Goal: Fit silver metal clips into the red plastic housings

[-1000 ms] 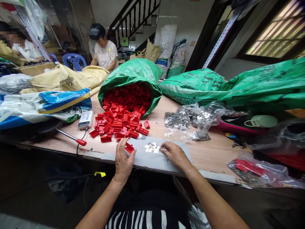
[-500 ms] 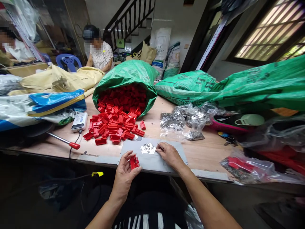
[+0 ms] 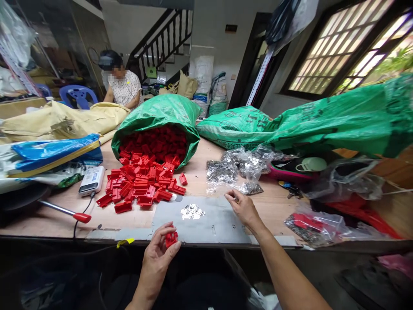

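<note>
My left hand (image 3: pixel 158 255) is at the table's near edge, fingers curled round a small red plastic piece (image 3: pixel 171 238). My right hand (image 3: pixel 242 207) rests on the grey mat (image 3: pixel 206 224), its fingertips pinched together; what they hold is too small to name. A little heap of shiny metal bits (image 3: pixel 191 212) lies on the mat between my hands. Beyond it, a pile of red plastic pieces (image 3: pixel 142 185) spills from an open green sack (image 3: pixel 161 114).
Clear bags of metal parts (image 3: pixel 240 165) lie right of the pile. More green sacks (image 3: pixel 322 122) fill the right side. A power bank (image 3: pixel 92 181) and a red-handled tool (image 3: pixel 69 212) lie at the left. A person (image 3: pixel 121 84) sits behind the table.
My left hand has lifted the red piece off the mat and drawn it back to the table edge. My right hand has shifted right, away from the metal bits. The view tilted up.
</note>
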Motion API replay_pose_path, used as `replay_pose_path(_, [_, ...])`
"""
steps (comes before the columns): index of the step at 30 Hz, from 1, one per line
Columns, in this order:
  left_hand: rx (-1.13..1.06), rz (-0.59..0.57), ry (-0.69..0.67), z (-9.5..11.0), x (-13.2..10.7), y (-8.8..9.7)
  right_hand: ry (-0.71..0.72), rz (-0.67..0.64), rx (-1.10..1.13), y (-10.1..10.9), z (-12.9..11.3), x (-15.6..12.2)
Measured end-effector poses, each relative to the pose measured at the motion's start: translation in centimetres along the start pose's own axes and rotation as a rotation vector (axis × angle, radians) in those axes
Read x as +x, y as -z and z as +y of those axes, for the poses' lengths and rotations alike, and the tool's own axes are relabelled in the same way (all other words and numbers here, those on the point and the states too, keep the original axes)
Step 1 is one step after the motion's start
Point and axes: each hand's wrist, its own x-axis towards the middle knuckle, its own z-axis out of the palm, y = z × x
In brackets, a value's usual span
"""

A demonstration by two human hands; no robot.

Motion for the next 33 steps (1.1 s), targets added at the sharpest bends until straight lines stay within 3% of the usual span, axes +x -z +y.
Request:
replay_pose_path(5, [0.136,-0.01,-0.15,-0.6,0.9,0.7,-0.085,0.055,-0.255,1.0,1.8,3.2])
replay_pose_path(10, [0.314,-0.006,-0.251,-1.1,1.4,1.1,-0.034,-0.105,-0.37,-0.5,0.4,6.0])
replay_pose_path(16, [0.509,0.008,-0.376,-1.5,4.0,1.4,0.003,-0.261,-0.478,-3.2,-1.7,8.2])
replay_pose_path(26, [0.612,0.015,-0.448,-2.8,4.4,2.0,-0.217,-0.236,-0.595,-1.7,2.8,11.2])
replay_pose_path(33, [0.608,0.019,-0.437,-2.7,4.4,2.1,-0.117,-0.317,-0.54,-1.7,2.8,11.0])
